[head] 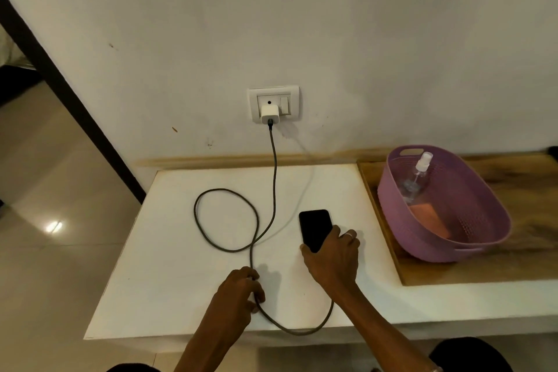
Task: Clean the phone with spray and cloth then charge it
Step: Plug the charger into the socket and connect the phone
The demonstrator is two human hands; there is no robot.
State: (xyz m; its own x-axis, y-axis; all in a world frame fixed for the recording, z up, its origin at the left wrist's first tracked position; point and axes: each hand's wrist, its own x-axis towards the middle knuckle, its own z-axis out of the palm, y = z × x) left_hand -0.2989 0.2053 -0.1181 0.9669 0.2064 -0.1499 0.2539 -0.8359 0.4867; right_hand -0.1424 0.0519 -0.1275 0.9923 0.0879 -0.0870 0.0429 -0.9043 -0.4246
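Two hands work at a white table point(187, 281); the right hand point(333, 260) grips the near end of the dark phone point(315, 229), which lies flat on the table; the left hand point(241, 290), just beside it, pinches the dark cable point(273, 178) running up to a white charger point(270, 114) in the wall socket point(294, 93); to the right, on wood, a purple basket point(483, 220) holds a spray bottle point(418, 175) and an orange cloth point(428, 214).

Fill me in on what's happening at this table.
A person's right hand grips the near end of a black phone on the white table. The left hand holds the charging cable, which runs to the adapter in the wall socket. The spray bottle and cloth sit in the purple basket.
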